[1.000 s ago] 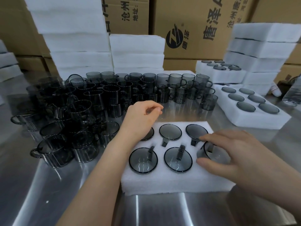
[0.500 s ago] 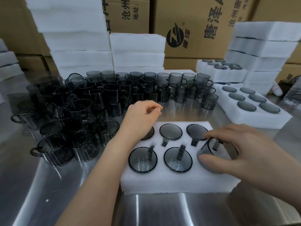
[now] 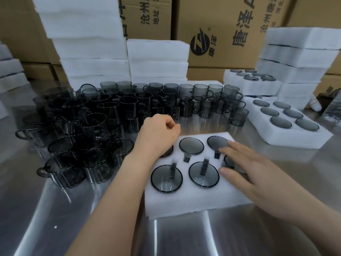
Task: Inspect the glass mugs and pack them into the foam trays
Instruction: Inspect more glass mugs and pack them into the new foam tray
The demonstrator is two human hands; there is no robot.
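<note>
A white foam tray [image 3: 184,202] lies on the steel table in front of me, with smoky grey glass mugs sunk upside down in its holes. My right hand [image 3: 258,174] lies flat, fingers spread, on the mug [image 3: 228,161] in the front right hole and covers most of it. My left hand [image 3: 158,137] rests as a loose fist on the tray's back left corner, over the mug there. Two front mugs [image 3: 166,177] show their bases and handles. A crowd of loose grey mugs [image 3: 88,130] stands to the left and behind.
A filled foam tray [image 3: 302,139] lies at the right, another [image 3: 239,85] sits behind it. Stacks of white foam blocks [image 3: 92,43] rise at the back and at the right [image 3: 299,58]. Cardboard boxes [image 3: 221,30] form the back wall. The steel table [image 3: 166,237] reflects light.
My right hand has pushed the front right mug down into its hole and flattened over it. My left hand has stayed on the tray's back left corner.
</note>
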